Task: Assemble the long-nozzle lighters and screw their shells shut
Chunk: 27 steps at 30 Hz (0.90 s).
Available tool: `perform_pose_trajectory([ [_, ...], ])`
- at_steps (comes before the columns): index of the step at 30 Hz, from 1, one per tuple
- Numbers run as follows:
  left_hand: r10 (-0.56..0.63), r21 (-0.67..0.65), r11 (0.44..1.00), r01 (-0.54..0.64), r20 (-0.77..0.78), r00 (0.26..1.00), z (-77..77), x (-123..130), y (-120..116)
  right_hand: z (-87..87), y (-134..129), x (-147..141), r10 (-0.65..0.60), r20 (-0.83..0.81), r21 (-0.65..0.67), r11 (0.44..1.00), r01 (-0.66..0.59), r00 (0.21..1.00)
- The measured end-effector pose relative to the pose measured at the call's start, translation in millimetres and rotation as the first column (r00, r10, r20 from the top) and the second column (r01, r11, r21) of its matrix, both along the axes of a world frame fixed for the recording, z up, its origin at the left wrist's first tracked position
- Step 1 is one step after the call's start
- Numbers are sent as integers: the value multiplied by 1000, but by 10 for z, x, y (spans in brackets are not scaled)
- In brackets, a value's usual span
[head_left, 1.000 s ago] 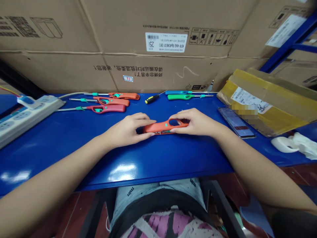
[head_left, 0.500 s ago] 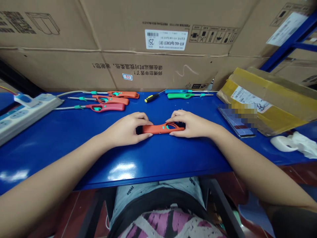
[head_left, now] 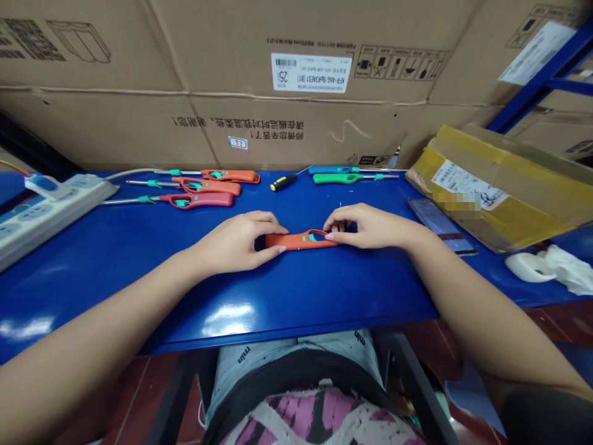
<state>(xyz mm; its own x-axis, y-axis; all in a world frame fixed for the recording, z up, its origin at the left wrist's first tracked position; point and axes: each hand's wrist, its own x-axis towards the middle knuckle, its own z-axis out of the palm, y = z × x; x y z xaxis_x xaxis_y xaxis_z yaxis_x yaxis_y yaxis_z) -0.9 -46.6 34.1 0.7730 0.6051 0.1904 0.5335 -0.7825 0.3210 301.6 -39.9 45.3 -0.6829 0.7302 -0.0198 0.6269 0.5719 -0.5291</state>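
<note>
An orange lighter body [head_left: 293,241] with a turquoise trigger lies lengthwise in front of me on the blue table [head_left: 287,296]. No metal tube shows on it. My left hand [head_left: 236,241] grips its left end, thumb on the near side and fingers on the far side. At the right end, my right hand [head_left: 370,226] has its thumb and fingertips closed on the rim of the trigger loop. The other right fingers are curled and partly hidden.
Behind on the left lie a red lighter [head_left: 210,200] and two orange ones. Further right are a screwdriver [head_left: 283,182], a blue lighter [head_left: 330,170] and a green lighter [head_left: 336,178]. A power strip [head_left: 55,210], phone [head_left: 438,222], taped box [head_left: 504,185] and white roll [head_left: 528,267] flank them.
My right hand has shifted slightly up and right, from around the lighter body's right end to its trigger loop. My left hand keeps its grip in nearly the same place.
</note>
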Motion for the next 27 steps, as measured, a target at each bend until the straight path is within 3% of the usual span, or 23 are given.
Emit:
perform_pose_trajectory([
  [8,-21,-55,998,20,-10,1000,-24,-11,29,-8,18,3,-69,8,-28,997,69,998],
  [14,-18,132,991,35,-127,992,-23,-7,-1,37,0,7,56,128,-38,998,-52,990],
  [21,-9,245,968,48,-157,988,-71,-14,18,19,-2,-2,-25,98,-45,999,29,995],
  [27,30,269,963,-13,-57,998,-73,8,14,47,-20,7,-17,5,178,984,16,1000],
])
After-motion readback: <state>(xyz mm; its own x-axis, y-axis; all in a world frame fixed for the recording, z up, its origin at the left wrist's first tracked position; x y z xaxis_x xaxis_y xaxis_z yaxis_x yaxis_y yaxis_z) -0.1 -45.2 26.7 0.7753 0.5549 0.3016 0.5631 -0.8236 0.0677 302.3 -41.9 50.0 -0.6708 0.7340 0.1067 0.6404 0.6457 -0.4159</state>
